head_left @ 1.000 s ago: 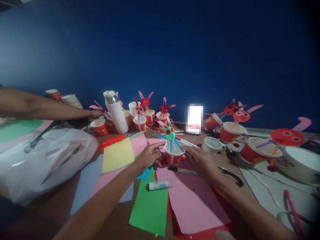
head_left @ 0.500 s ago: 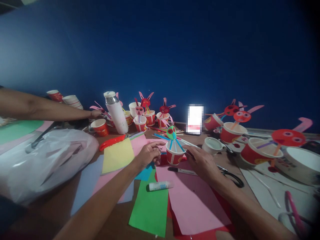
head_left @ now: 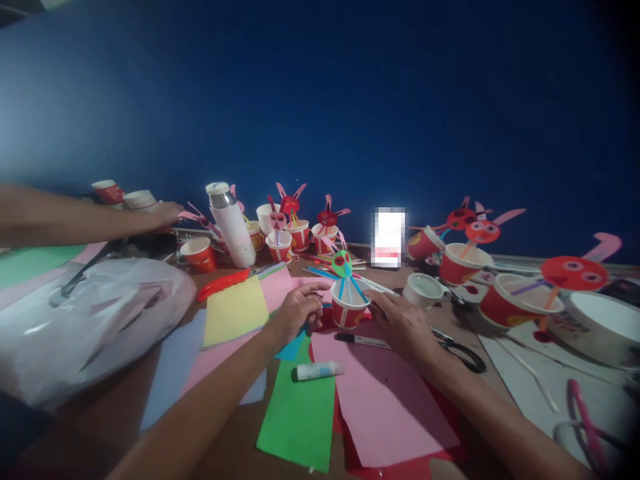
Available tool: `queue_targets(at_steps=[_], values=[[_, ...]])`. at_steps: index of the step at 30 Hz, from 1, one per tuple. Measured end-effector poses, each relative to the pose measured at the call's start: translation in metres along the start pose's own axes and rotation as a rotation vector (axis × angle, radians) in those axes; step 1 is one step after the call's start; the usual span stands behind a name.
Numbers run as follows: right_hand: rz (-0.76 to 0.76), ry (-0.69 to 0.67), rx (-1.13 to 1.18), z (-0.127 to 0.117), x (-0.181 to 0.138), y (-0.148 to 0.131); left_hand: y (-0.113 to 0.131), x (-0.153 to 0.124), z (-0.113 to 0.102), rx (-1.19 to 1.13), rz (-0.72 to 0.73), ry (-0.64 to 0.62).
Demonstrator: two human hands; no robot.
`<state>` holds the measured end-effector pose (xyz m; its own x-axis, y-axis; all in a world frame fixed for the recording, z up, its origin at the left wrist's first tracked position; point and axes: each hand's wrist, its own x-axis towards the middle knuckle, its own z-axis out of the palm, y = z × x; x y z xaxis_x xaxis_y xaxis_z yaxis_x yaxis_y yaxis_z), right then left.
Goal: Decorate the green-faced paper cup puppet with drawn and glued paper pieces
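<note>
A red and white paper cup (head_left: 349,312) stands on the table between my hands. Blue straws rise from it to a green paper face (head_left: 342,263). My left hand (head_left: 296,312) curls at the cup's left side, forefinger stretched toward the rim, the other fingers bent. My right hand (head_left: 400,321) lies on pink paper (head_left: 390,407) just right of the cup, fingers reaching to its side. Whether either hand grips the cup is not clear. A black marker (head_left: 363,341) lies under my right hand.
A glue stick (head_left: 318,371) lies on green paper (head_left: 300,417). Scissors (head_left: 463,353) lie to the right. Several cup figures, a white bottle (head_left: 231,227), a red cutter (head_left: 225,283) and a plastic bag (head_left: 90,320) crowd the table. Another person's arm (head_left: 80,217) reaches in from the left.
The other person's hand has drawn back to the left, toward the stacked cups. My hands and the cup have hardly moved.
</note>
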<state>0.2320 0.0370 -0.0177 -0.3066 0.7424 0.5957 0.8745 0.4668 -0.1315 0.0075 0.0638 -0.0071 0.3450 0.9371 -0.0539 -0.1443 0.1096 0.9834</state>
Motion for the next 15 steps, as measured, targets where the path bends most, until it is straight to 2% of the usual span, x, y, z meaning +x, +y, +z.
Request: queue_targets(at_steps=[15], values=[[0.057,-0.043,0.046,-0.005,0.002,-0.001,0.002,-0.004,0.011,0.207,0.172,0.083]])
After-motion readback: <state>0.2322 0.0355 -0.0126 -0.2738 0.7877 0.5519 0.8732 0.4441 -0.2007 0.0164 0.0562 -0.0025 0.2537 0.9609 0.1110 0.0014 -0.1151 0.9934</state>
